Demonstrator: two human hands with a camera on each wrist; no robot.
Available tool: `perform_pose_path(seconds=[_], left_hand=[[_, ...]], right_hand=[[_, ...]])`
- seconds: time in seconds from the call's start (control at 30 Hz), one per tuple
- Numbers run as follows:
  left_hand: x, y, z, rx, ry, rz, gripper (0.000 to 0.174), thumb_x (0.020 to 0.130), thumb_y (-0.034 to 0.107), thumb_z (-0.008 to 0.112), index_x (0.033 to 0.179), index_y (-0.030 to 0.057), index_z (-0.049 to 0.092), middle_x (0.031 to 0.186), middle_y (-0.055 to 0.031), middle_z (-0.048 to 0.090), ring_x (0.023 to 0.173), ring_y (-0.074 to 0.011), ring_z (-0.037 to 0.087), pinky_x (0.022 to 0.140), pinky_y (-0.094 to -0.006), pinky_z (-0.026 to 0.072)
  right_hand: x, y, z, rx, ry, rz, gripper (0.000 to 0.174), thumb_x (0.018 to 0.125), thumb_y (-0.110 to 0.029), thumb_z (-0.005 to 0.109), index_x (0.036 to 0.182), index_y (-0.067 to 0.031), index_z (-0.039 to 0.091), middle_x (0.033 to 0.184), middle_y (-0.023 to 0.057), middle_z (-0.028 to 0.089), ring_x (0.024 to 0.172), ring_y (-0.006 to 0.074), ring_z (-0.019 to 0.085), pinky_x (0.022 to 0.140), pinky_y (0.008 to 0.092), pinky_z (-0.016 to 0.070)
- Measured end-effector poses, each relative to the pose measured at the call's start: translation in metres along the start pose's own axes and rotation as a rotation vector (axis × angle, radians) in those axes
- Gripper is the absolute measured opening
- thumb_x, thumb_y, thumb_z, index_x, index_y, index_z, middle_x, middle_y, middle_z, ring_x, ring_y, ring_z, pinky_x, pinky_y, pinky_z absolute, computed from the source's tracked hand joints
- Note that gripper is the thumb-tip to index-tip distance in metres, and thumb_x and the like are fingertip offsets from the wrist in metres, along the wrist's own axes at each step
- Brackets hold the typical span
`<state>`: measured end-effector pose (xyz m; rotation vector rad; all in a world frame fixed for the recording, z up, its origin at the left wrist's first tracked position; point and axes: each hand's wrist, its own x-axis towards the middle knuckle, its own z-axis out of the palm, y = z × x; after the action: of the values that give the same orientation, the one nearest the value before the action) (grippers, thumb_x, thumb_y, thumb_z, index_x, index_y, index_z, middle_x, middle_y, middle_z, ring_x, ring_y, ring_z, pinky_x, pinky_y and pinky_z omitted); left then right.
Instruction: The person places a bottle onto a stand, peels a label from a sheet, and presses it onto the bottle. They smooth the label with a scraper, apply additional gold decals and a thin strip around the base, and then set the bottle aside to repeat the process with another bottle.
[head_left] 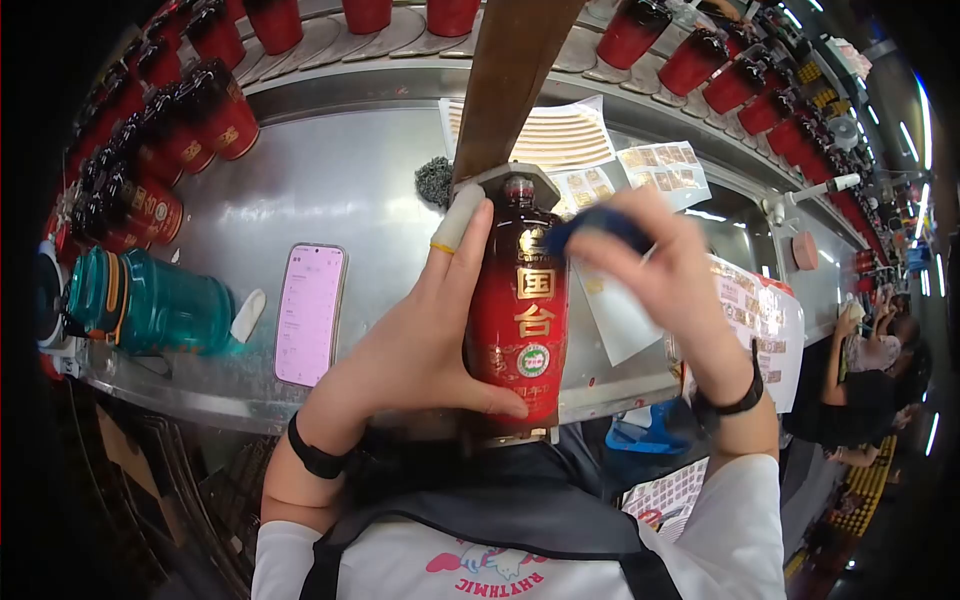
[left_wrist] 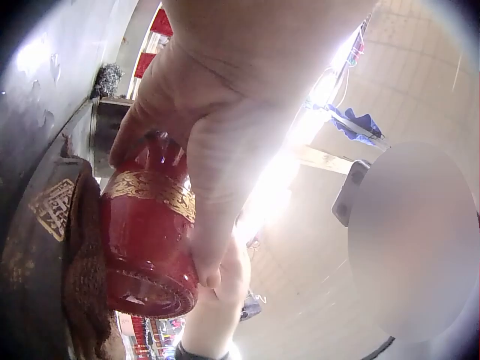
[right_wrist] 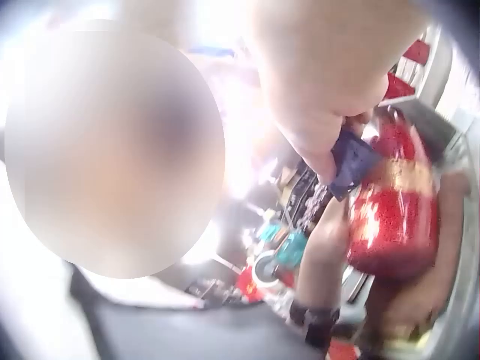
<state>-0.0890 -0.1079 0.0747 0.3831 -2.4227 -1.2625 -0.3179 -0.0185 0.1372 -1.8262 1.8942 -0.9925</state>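
Note:
A red bottle (head_left: 520, 350), darker toward its neck and lettered in gold, lies on its back at the bench edge, neck pointing away. My left hand (head_left: 425, 325) holds it from the left, thumb across the lower front and fingers along the side; one finger wears a white cover (head_left: 460, 218). My right hand (head_left: 670, 265), blurred in the head view, pinches a dark blue cloth (head_left: 605, 228) at the bottle's upper right side. The right wrist view shows this cloth (right_wrist: 352, 161) against the bottle's shoulder. Under the bottle, a brown cloth (left_wrist: 86, 277) appears in the left wrist view.
A phone (head_left: 310, 315), a teal water jug (head_left: 165, 300) and a dark scouring pad (head_left: 434, 182) are to the left. Sticker sheets (head_left: 665, 172) lie on the right. A brown post (head_left: 505, 85) rises beyond the bottle. Red bottles (head_left: 225, 115) line the conveyor behind.

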Motion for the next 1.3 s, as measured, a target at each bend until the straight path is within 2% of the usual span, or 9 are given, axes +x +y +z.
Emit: perform_pose_path(seconds=[0.07,0.2,0.4,0.5,0.57,0.63,0.83,1.1,1.3], left_hand=[[-0.001,0.000,-0.001,0.007,-0.013,-0.006,0.151,0.054,0.050,0.095,0.156,-0.0049,-0.002,0.159,-0.0326,0.010,0.148,-0.0474,0.019,0.117,-0.0453,0.0320],[-0.001,-0.001,0.000,-0.053,0.014,-0.025,0.151,0.054,0.050,0.095,0.156,-0.0040,-0.002,0.159,-0.0327,0.008,0.148,-0.0477,0.018,0.117,-0.0454,0.0320],[0.000,-0.002,-0.002,-0.049,0.013,-0.005,0.147,0.057,0.047,0.095,0.157,-0.0007,-0.002,0.160,-0.0322,0.007,0.149,-0.0465,0.018,0.117,-0.0446,0.0319],[0.002,-0.004,0.000,-0.121,0.105,0.028,0.128,0.066,0.043,0.091,0.158,0.0016,0.012,0.156,-0.0286,0.021,0.146,-0.0419,0.028,0.115,-0.0430,0.0345],[0.003,-0.009,0.002,-0.231,0.181,-0.054,0.099,0.077,0.037,0.085,0.154,0.0053,0.030,0.147,-0.0229,0.038,0.137,-0.0356,0.042,0.111,-0.0416,0.0378],[0.005,-0.007,0.011,-0.282,0.304,-0.076,0.074,0.085,0.030,0.078,0.147,0.0073,0.045,0.136,-0.0182,0.051,0.127,-0.0291,0.052,0.106,-0.0395,0.0422],[0.012,-0.019,0.020,-0.369,0.583,-0.076,0.033,0.094,0.012,0.066,0.126,0.0027,0.065,0.118,-0.0148,0.064,0.107,-0.0195,0.064,0.089,-0.0298,0.0518],[0.007,-0.024,0.013,-0.451,0.773,-0.032,0.013,0.097,0.007,0.065,0.105,-0.0019,0.070,0.103,-0.0085,0.071,0.097,-0.0113,0.065,0.084,-0.0235,0.0517],[0.003,-0.024,0.013,-0.248,0.830,-0.082,0.010,0.094,0.006,0.067,0.102,0.0017,0.071,0.103,-0.0103,0.070,0.094,-0.0161,0.062,0.087,-0.0274,0.0473]], right_hand=[[0.008,-0.002,-0.007,-0.357,0.198,-0.163,0.018,0.077,-0.010,0.077,0.094,-0.0089,0.073,0.081,0.0063,0.062,0.081,0.0240,0.055,0.073,0.0354,0.0417],[-0.023,-0.049,0.010,-0.140,-0.211,-0.420,0.023,0.076,-0.013,0.077,0.098,-0.0094,0.074,0.079,0.0063,0.062,0.081,0.0244,0.055,0.072,0.0359,0.0417],[0.006,-0.016,-0.010,-0.278,0.123,-0.154,0.018,0.077,-0.010,0.079,0.094,-0.0085,0.074,0.079,0.0057,0.064,0.077,0.0247,0.053,0.071,0.0356,0.0422],[-0.008,-0.028,-0.003,-0.026,-0.210,-0.113,0.020,0.078,-0.014,0.081,0.095,-0.0073,0.074,0.080,0.0058,0.065,0.079,0.0223,0.056,0.074,0.0329,0.0448],[-0.009,0.002,-0.002,0.102,0.038,0.220,0.020,0.080,-0.013,0.081,0.097,-0.0046,0.072,0.084,0.0080,0.066,0.079,0.0208,0.057,0.073,0.0313,0.0457],[-0.004,0.009,-0.014,-0.259,0.264,0.078,0.021,0.081,-0.010,0.080,0.098,-0.0018,0.070,0.086,0.0081,0.065,0.082,0.0173,0.059,0.073,0.0296,0.0468],[-0.028,-0.003,-0.016,0.181,0.189,0.268,0.024,0.080,-0.007,0.081,0.100,0.0005,0.070,0.089,0.0060,0.064,0.085,0.0152,0.059,0.076,0.0262,0.0459],[-0.038,-0.022,0.002,-0.418,0.038,-0.358,0.033,0.066,-0.008,0.076,0.098,-0.0113,0.074,0.089,-0.0013,0.070,0.082,0.0184,0.056,0.080,0.0354,0.0395],[-0.055,-0.053,0.012,-0.204,-0.266,-0.501,0.026,0.071,-0.016,0.076,0.097,-0.0121,0.075,0.091,-0.0003,0.068,0.084,0.0180,0.057,0.071,0.0333,0.0441]])
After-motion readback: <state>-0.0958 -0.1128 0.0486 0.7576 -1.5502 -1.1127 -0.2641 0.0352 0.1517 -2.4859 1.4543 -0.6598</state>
